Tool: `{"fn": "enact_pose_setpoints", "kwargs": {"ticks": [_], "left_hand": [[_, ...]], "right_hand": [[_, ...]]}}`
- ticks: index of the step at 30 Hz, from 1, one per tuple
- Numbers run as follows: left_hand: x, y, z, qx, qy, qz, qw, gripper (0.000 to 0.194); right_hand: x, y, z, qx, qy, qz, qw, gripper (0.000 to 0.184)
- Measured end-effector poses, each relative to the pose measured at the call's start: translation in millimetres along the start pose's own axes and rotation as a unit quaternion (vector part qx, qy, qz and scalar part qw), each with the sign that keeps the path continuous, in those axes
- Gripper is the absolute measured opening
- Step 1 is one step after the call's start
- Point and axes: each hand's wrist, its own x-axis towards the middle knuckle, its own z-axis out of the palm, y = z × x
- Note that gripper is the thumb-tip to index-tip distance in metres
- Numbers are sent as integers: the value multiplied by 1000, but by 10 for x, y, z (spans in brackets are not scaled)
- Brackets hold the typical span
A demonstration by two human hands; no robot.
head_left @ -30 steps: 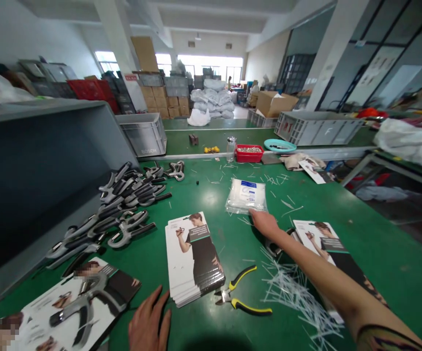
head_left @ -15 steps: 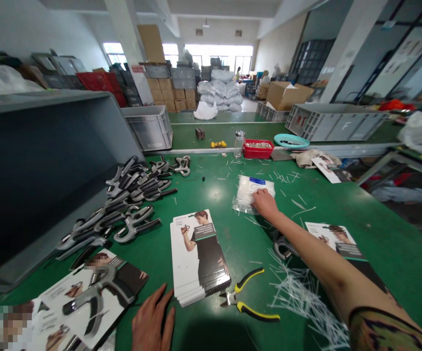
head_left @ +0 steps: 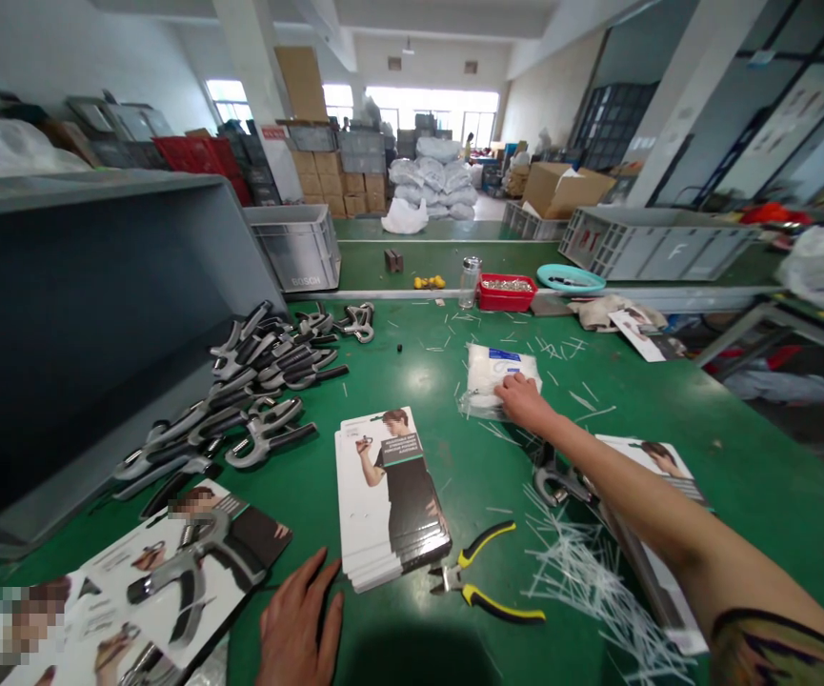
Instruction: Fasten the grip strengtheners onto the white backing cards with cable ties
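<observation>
My right hand (head_left: 526, 400) reaches forward across the table, its fingers curled onto the near right part of a clear plastic bag (head_left: 492, 376) with white contents and a blue label. The fingertips are partly hidden against the bag. My left hand (head_left: 301, 619) lies flat at the near edge with fingers apart, holding nothing. Beside it stands a stack of printed cards (head_left: 390, 495). Diagonal cutters (head_left: 465, 576) with yellow-black handles lie spread open to the right of the stack. A hand grip exerciser (head_left: 190, 567) rests on printed cards at the lower left.
Several hand grip exercisers (head_left: 269, 362) are heaped before a large tipped grey bin (head_left: 240, 229). Thin white plastic strips (head_left: 597, 581) lie near my right forearm, beside another hand grip (head_left: 554, 481). A red tray (head_left: 507, 293), glass jar (head_left: 470, 283) and turquoise dish (head_left: 570, 278) stand farther back.
My right hand stays at the bag, shifted slightly right. The right forearm has moved a little, showing more of the hand grip and card beside it. My left hand remains on the table.
</observation>
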Motion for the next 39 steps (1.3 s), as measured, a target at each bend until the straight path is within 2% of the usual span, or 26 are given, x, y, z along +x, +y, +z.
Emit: {"fn": "enact_pose_setpoints", "kwargs": {"ticks": [6, 9, 13, 19, 23, 25, 27, 29, 32, 35, 39], "left_hand": [[8, 18, 2, 0, -4, -5, 1000, 36], [12, 26, -2, 0, -2, -5, 1000, 35], [13, 29, -11, 2, -4, -1, 1000, 36], [14, 6, 7, 7, 1, 7, 1000, 34], [15, -1, 8, 10, 1, 12, 1000, 34], [16, 0, 5, 13, 1, 13, 1000, 35], [15, -6, 4, 19, 0, 19, 1000, 35], [9, -20, 11, 26, 0, 26, 999, 35], [-3, -51, 32, 27, -4, 23, 999, 36], [-9, -69, 51, 18, -6, 16, 1000, 35], [-3, -41, 43, 15, -8, 11, 1000, 35]], "right_hand": [[52, 204, 10, 12, 8, 26, 1000, 37], [82, 308, 12, 21, -9, 6, 1000, 39], [103, 381, -24, 21, -32, -17, 999, 30], [34, 394, -132, 38, -51, -53, 997, 35], [-2, 463, -116, 88, -60, -48, 993, 27], [16, 539, -108, 138, -50, -25, 989, 18], [36, 625, -122, 212, -28, 2, 977, 18], [35, 690, -149, 305, 9, 25, 952, 29], [8, 695, -159, 445, 98, 69, 888, 47], [59, 618, -122, 550, 218, 140, 794, 50], [331, 613, -191, 634, 368, 223, 643, 42]]}}
